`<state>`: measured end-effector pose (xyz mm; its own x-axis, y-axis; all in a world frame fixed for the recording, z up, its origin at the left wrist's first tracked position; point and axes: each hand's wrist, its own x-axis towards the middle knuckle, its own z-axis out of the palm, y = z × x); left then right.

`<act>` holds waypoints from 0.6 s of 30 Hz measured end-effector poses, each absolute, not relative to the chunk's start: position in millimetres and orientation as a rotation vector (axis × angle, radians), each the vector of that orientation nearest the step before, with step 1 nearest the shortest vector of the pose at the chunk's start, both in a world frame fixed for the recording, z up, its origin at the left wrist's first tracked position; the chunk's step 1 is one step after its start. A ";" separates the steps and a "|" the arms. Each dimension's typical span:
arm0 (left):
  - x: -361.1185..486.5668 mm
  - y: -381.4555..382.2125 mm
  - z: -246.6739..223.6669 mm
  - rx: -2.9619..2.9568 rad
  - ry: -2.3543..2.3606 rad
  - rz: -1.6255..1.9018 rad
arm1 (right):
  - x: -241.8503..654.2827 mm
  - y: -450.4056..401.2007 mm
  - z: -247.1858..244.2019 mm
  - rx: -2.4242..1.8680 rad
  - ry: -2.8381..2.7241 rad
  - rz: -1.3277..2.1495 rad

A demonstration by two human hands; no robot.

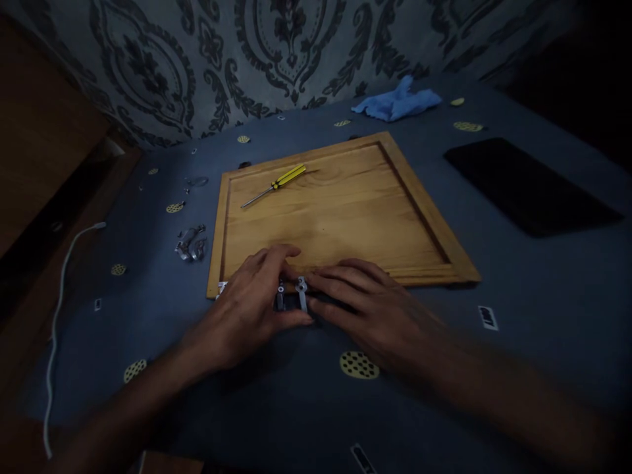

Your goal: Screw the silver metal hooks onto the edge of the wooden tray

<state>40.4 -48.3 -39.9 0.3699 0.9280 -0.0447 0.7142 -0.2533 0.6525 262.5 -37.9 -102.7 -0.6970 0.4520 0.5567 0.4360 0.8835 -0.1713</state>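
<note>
A framed wooden panel (336, 217) lies on a dark blue patterned cloth. At its near edge sits a metal cabinet hinge (302, 294), with a cross-head screw showing on its left part. My left hand (247, 306) is curled around the hinge, the thumb on the near side and the fingers over the panel's edge. Stretched fingers of my right hand (363, 299) lie along the edge and touch the hinge from the right; its thumb is hidden. A yellow-handled screwdriver (284, 180) rests on the panel, its shaft pointing toward the near left.
Several loose metal hinge parts (190, 243) lie left of the panel. A blue cloth (397, 102) is crumpled near the patterned wall, and a black flat object (530, 187) lies at right. A white cable (62, 296) runs down the left side beside wooden furniture (44, 131).
</note>
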 end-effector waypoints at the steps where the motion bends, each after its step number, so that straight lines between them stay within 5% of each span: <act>1: 40.3 -48.2 -40.3 2.056 1.411 0.479 | 263.3 -38.1 -103.3 -0.634 -2.447 0.048; 18: 40.4 -48.0 -42.5 2.194 1.439 0.452 | 267.7 -42.0 -95.5 -0.700 -2.543 0.139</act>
<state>40.4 -48.0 -42.5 0.3944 0.9188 0.0150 0.7625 -0.3363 0.5528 267.7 -42.0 -95.5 -0.7456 0.5041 0.4358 0.4535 0.8630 -0.2225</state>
